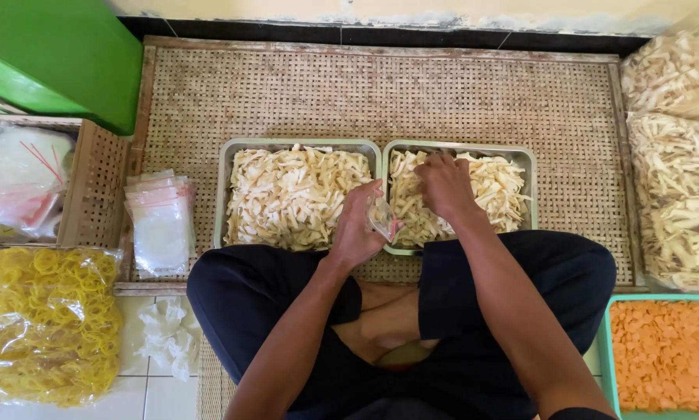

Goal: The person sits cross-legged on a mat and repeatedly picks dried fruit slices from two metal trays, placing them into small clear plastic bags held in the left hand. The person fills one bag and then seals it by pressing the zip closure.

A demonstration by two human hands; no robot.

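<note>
Clear plastic bag (382, 218) sits pinched in your left hand (355, 233); your right hand (443, 185) closes on pale chips (489, 194) in the right tray (530, 167).

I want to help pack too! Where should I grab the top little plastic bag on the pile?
Pinch the top bag of the flat stack of small clear bags at its near edge, coming from above. They lie flat on the woven mat, so only edges lift easily.
</note>
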